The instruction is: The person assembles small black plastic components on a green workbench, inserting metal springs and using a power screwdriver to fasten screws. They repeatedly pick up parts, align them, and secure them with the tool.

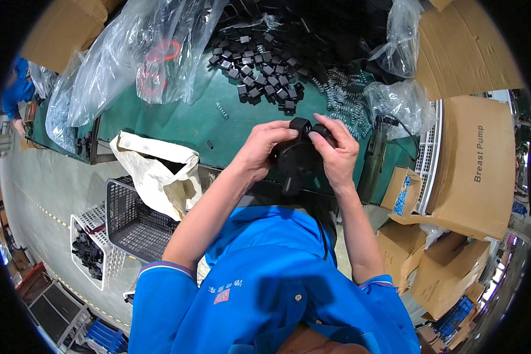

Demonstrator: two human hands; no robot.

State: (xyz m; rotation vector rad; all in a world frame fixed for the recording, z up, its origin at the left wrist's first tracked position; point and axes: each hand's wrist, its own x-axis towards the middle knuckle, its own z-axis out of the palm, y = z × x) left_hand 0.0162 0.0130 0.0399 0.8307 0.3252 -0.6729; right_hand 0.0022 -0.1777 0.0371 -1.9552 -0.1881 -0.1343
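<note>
Both hands hold a dark black plastic part (295, 158) just above the near edge of the green worktable (177, 127). My left hand (259, 144) is closed on its left side, the thumb lying along the top near a small black block-shaped piece (301, 124). On the other side my right hand (339, 152) grips it, thumb and fingers pinched at a rounded black piece. The part's lower body is in shadow, so its details are hard to make out. Beyond the hands lies a heap of small black plastic blocks (265, 76), with a pile of metal springs (343, 97) to its right.
One loose spring (221, 110) lies left of the heap. Clear plastic bags (118, 65) cover the far left. A white sack (159, 168) hangs over a grey crate (135, 227). Right are a small box of blue pieces (402, 192) and a large carton (472, 159).
</note>
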